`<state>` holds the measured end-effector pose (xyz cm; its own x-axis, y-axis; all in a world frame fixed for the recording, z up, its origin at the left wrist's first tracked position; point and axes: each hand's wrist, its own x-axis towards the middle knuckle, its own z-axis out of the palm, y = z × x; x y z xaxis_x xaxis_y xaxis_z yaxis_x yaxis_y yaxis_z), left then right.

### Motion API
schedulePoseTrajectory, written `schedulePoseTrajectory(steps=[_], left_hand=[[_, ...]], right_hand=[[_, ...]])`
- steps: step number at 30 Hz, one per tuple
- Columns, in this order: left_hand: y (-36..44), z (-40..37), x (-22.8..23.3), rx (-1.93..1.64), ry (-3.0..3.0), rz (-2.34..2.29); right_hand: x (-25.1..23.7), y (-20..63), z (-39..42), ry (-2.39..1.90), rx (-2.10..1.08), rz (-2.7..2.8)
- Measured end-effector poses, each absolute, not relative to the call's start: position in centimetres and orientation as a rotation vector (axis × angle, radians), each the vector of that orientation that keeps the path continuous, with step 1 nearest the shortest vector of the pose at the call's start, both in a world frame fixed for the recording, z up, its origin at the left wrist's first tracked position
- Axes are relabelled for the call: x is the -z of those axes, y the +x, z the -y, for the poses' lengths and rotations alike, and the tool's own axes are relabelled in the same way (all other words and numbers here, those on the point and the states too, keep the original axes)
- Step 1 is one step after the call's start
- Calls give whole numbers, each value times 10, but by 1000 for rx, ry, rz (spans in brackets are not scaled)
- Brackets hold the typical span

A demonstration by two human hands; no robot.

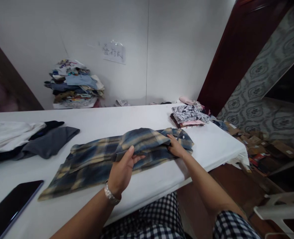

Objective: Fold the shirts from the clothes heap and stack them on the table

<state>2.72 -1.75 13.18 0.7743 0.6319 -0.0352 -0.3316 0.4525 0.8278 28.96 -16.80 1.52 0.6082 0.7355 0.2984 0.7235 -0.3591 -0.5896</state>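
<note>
A blue, tan and dark plaid shirt (94, 162) lies lengthwise on the white-covered table, partly folded, its collar end to the right. One layer bulges up in the middle. My left hand (122, 172), wearing a metal bracelet, is at the front of this raised layer. Its thumb points up, apart from the stretched fingers, and I see no cloth gripped in it. Near the collar, my right hand (176, 146) has its fingers closed on the shirt's cloth; the fingertips are partly hidden.
Left on the table (142, 114) lie white and dark garments (49, 142) and a black phone (13, 207). Folded clothes (189, 114) sit at the back right. A tall clothes pile (74, 83) stands by the wall. A white chair (283, 210) and cardboard boxes (281, 149) are on the right.
</note>
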Motion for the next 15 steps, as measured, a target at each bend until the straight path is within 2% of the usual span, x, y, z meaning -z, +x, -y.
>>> schedulePoseTrajectory(steps=[5,11,15], left_hand=[[13,-21,-122,-787,857,-423],[6,-87,-98,-769,523,-652],[-2,-95,-107,-789,451,-649]], right_hand=[[-14,323,152,-2163,-16,1128],[-19,340,141,-2107,-54,1062],[-32,347,143,-2029,-92,1032]])
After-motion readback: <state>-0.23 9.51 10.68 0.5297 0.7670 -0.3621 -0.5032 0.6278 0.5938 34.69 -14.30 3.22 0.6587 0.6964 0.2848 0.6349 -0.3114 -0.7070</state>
